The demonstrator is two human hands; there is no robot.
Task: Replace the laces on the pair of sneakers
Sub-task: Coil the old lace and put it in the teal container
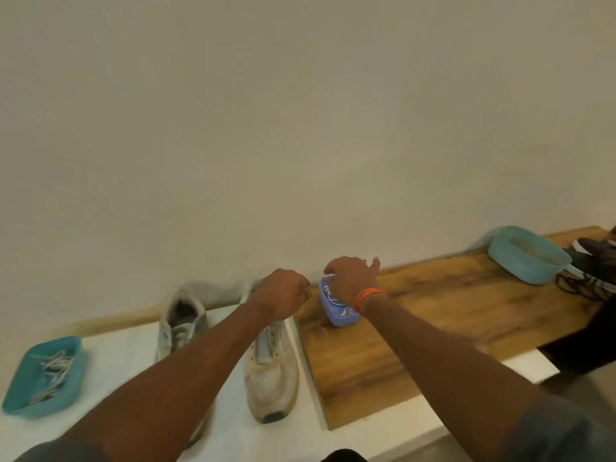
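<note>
My left hand, fingers curled tight, hovers above the far end of the right worn white sneaker; whether it pinches anything, I cannot tell. My right hand, fingers bent, reaches into the small lilac plastic tub of laces on the wooden surface; its grip is hidden.

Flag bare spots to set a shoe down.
Free: wooden board between the blue tub and the teal basin. Crowded: white surface, with the teal tray of laces, two white sneakers and both forearms.
</note>
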